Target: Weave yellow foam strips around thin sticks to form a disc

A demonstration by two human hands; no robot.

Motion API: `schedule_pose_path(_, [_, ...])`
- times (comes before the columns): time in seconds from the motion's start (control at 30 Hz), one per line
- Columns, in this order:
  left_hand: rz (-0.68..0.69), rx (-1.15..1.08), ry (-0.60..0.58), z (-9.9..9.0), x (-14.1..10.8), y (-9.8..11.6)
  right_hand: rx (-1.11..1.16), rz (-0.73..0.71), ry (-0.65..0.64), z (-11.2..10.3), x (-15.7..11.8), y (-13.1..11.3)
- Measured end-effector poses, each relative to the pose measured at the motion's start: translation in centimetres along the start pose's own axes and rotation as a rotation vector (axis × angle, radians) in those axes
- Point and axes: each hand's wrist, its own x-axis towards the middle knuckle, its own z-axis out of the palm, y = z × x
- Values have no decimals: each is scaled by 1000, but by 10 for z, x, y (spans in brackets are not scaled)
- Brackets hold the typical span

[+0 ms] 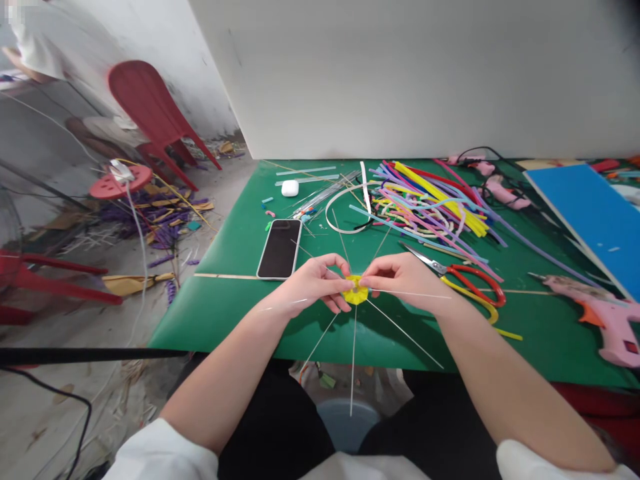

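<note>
A small round yellow piece (pixel 355 295) is held above the green table, with several thin clear rods spreading out from it like spokes. My left hand (pixel 323 283) pinches its left side between thumb and fingers. On the right side, my right hand (pixel 395 277) grips the piece with thumb and forefinger. One rod reaches down past the table's front edge, and others lie across my wrists. Just right of my right hand are scissors (pixel 475 285) with red and yellow handles.
On the green table (pixel 225 300) lie a phone (pixel 279 248), a white case (pixel 290 189), a white hoop (pixel 333 223), a pile of coloured fuzzy stems (pixel 440 200), a pink glue gun (pixel 607 320) and a blue board (pixel 590 217). A person sits by a red chair (pixel 145 100).
</note>
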Motion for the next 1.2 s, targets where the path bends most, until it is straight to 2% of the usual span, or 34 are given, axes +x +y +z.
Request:
schedule_pose_path(0.47, [40,-64,52,-2,4,-5,-41,-59,101,4,1,0])
schedule_pose_path(0.63, [71,-112,-62,-12,2,-4,15,-44,102,1,0,-1])
schedule_pose_path(0.8, [72,-216,-144,-24,5,-11,99,-20,51,1,-2,-2])
schedule_pose_path(1.2, [-6,-254,-202,-19,9,-18,155,-15,-58,4,-2,-4])
